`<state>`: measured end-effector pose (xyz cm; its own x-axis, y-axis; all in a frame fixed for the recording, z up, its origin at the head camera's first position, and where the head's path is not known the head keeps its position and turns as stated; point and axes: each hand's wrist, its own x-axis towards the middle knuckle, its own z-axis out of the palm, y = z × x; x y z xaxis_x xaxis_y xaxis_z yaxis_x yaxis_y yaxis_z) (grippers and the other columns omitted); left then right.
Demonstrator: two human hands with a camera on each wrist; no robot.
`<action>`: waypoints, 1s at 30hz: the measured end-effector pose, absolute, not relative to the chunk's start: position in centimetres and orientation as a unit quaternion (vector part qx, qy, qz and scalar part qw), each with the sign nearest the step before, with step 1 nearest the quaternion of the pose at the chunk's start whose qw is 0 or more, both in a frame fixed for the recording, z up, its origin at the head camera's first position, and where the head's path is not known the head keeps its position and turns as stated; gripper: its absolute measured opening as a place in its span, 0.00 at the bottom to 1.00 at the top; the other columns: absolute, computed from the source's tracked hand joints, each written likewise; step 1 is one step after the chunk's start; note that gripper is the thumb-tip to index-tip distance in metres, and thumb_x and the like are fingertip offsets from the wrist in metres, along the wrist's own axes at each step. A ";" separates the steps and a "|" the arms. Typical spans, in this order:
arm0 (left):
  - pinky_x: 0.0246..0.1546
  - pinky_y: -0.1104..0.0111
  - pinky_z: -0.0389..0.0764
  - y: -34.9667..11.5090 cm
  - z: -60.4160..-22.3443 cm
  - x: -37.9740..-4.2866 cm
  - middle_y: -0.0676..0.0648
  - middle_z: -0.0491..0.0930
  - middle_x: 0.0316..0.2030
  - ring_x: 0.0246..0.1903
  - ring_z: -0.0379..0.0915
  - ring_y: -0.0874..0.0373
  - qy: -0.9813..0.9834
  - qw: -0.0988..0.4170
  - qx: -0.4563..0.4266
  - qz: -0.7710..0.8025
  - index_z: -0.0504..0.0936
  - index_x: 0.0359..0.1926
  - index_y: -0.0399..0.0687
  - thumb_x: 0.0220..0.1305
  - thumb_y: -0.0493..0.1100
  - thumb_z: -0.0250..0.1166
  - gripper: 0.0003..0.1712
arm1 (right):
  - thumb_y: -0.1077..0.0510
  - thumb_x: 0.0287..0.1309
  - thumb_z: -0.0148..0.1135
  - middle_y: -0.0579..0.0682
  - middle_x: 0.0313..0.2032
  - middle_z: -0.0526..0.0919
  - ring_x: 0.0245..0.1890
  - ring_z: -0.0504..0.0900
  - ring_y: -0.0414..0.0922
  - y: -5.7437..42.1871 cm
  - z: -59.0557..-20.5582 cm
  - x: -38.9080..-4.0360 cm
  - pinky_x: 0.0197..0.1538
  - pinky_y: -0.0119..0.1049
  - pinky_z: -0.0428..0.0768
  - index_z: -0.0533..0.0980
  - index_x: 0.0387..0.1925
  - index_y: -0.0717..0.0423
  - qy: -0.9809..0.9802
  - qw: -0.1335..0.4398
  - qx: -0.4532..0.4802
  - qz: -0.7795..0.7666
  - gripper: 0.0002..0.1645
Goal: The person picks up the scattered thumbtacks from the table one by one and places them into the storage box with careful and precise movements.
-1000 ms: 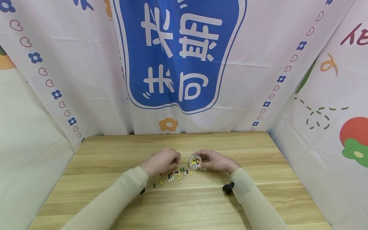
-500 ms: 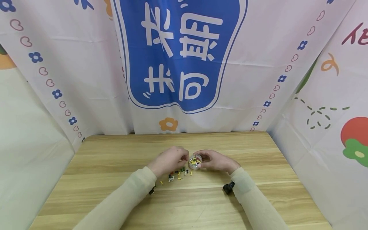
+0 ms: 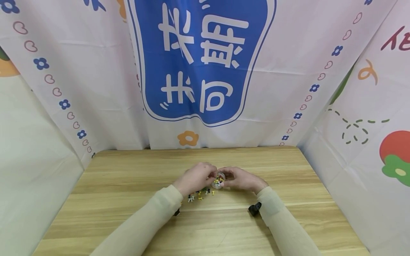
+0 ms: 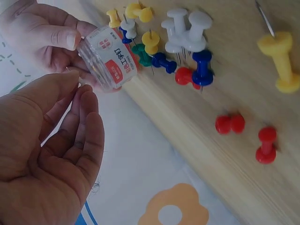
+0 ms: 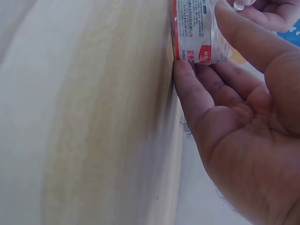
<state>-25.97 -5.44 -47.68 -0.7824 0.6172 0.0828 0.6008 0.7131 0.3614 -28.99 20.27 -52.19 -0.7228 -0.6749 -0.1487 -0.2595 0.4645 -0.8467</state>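
Note:
My right hand (image 3: pixel 241 179) holds a small clear round plastic box (image 4: pixel 112 61) on the table, fingers and thumb around its side. The box carries a red and white label, and in the head view colored push pins (image 3: pixel 219 180) fill it. At its rim, my left hand (image 3: pixel 196 179) pinches a white push pin (image 5: pixel 238 6) between thumb and fingertips. Loose push pins lie near the left hand: white pins (image 4: pixel 183 30), a blue one (image 4: pixel 203 68), a yellow one (image 4: pixel 281 61) and red ones (image 4: pixel 266 145). In the head view, the left hand and wrist hide part of this group.
The wood-grain table (image 3: pixel 134 163) runs back to a white printed curtain (image 3: pixel 275 106) with a blue panel. More printed cloth (image 3: pixel 352 160) stands at the right side. A black wrist camera (image 3: pixel 254 209) hangs at the right cuff.
My left hand has moved right, from over the loose pins to the rim of the box, with its fingertips pinched. The right hand and the box stay in place.

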 end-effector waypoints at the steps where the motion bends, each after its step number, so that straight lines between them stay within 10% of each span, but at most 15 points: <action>1: 0.46 0.66 0.89 -5.4 -47.7 -26.0 0.51 0.92 0.44 0.42 0.83 0.61 0.925 0.020 0.329 0.187 0.91 0.45 0.50 0.81 0.38 0.76 0.03 | 0.57 0.84 0.72 0.60 0.77 0.86 0.77 0.84 0.58 20.3 -52.2 -29.0 0.86 0.64 0.78 0.72 0.86 0.62 0.822 0.239 -0.284 -0.431 0.38; 30: 0.48 0.62 0.91 -10.0 -47.4 -25.5 0.49 0.91 0.43 0.41 0.82 0.60 0.928 0.055 0.339 0.145 0.91 0.47 0.46 0.79 0.37 0.78 0.03 | 0.60 0.81 0.74 0.60 0.75 0.87 0.74 0.85 0.56 20.2 -52.4 -29.1 0.84 0.61 0.80 0.75 0.84 0.60 0.823 0.239 -0.277 -0.435 0.37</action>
<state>-25.52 -10.03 -47.45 -0.7646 0.6445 -0.0044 0.6126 0.7288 0.3059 -29.09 20.18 -52.37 -0.7326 -0.6634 -0.1521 -0.2471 0.4675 -0.8487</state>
